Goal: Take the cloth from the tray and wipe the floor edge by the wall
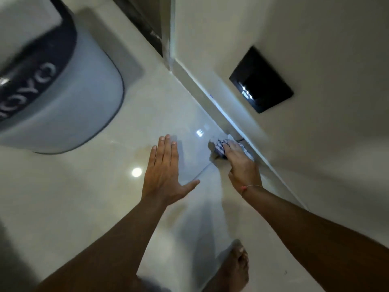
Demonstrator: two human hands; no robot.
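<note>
Barefoot [237, 264] on glossy floor tiles [105, 207], I press the checked cloth [219, 147] under my right hand [240, 163] against the skirting [202, 89], left hand [164, 171] spread empty above the floor; best to keep flat pressure, tracking the joint closely.

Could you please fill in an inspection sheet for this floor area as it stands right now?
Surface: glossy pale tiled floor, showing light reflections.
Job's things: checked cloth bunched at the skirting by the wall; no tray in view.
Clutter: white bed corner with dark lettered band; grey mat under it.
Grippers: right hand pressing on the cloth; left hand open, fingers spread, over the floor.
Cables: nothing clearly seen.
Surroundings: black wall panel; bare foot; thread bracelet on the right wrist.
</note>
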